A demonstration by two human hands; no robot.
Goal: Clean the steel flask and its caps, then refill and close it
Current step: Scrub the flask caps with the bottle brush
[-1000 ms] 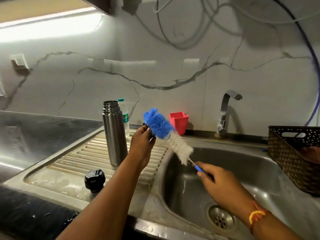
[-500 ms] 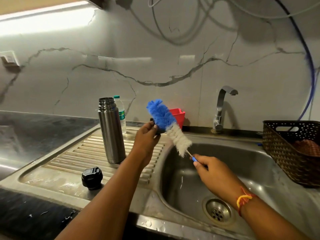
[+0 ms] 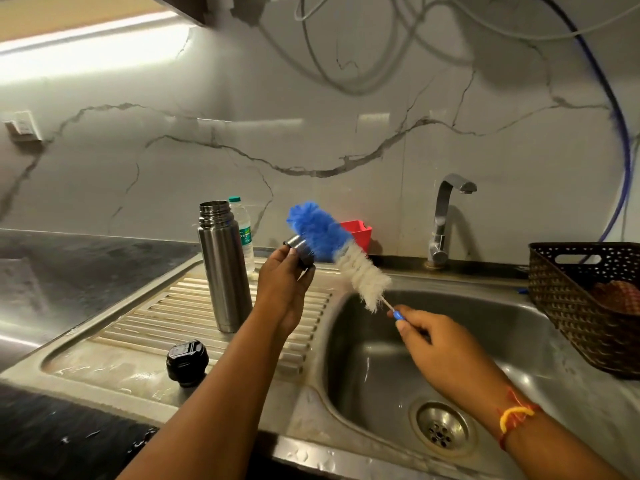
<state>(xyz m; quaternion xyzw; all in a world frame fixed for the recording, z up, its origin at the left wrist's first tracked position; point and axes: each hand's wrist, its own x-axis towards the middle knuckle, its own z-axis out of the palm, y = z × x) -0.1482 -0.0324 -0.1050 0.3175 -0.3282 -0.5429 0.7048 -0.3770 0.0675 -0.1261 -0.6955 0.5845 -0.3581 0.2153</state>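
- Your left hand now shows more of the small steel-and-black cap than half a second ago; its fingers curl round it.
- Your right hand pinches the handle of the fluffy blue-and-white bottle brush, whose blue end touches that cap.
- The tall, open steel flask stands upright on the ribbed steel drainboard, with the round black cap near it in front.

Flask and black cap obstruct the drainboard; sink basin open.
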